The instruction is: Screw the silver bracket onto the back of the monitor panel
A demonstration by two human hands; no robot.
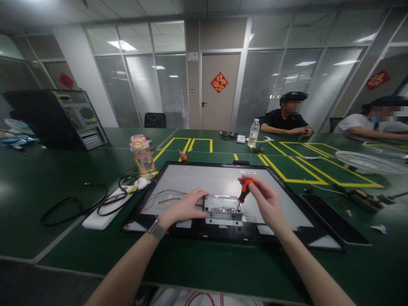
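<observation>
A monitor panel [261, 199] lies face down on the green table, its black frame around a pale back. A small metal bracket plate [223, 209] sits on it near the front edge. My left hand [183, 207] rests flat beside the plate, fingers stretched toward it; thin wires [162, 196] run just to its left. My right hand [266, 200] is closed on an orange-handled screwdriver [244, 192], whose tip points down onto the plate's right side.
A pink water bottle [143, 156] and a white power strip [105, 209] with black cables lie to the left. A computer case [60, 119] stands far left. A second red screwdriver [182, 155], a clear bottle [253, 133] and a fan grille [371, 162] lie farther off. Two people sit at the far right.
</observation>
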